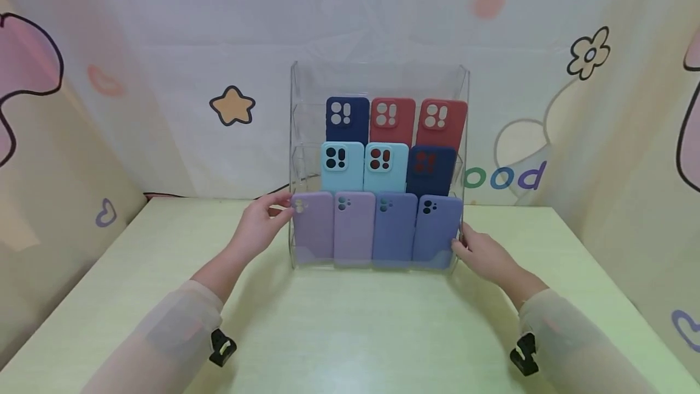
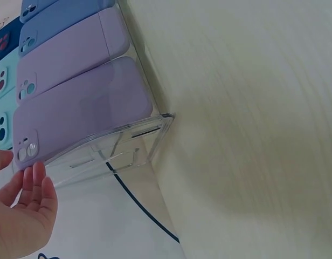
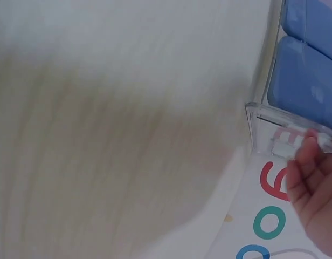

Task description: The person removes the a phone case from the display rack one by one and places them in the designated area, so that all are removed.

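A clear acrylic display stand (image 1: 377,81) with stepped tiers holds phone cases in three rows. Two lilac cases (image 1: 354,230) and two periwinkle blue ones (image 1: 394,230) fill the bottom row. Above them lean two light blue cases (image 1: 342,178) and a navy one (image 1: 432,181). At the top are another navy case (image 1: 347,132) and two red ones (image 1: 392,129). My left hand (image 1: 259,224) grips the stand's left side, beside the outer lilac case (image 2: 85,108). With thumb in front, my right hand (image 1: 487,254) holds the right side panel, seen close in the right wrist view.
The stand rests toward the back of a pale table (image 1: 361,327). Behind it hangs a printed cloth (image 1: 219,29), which also encloses both sides. Each sleeve carries a black clip (image 1: 222,347) near the cuff.
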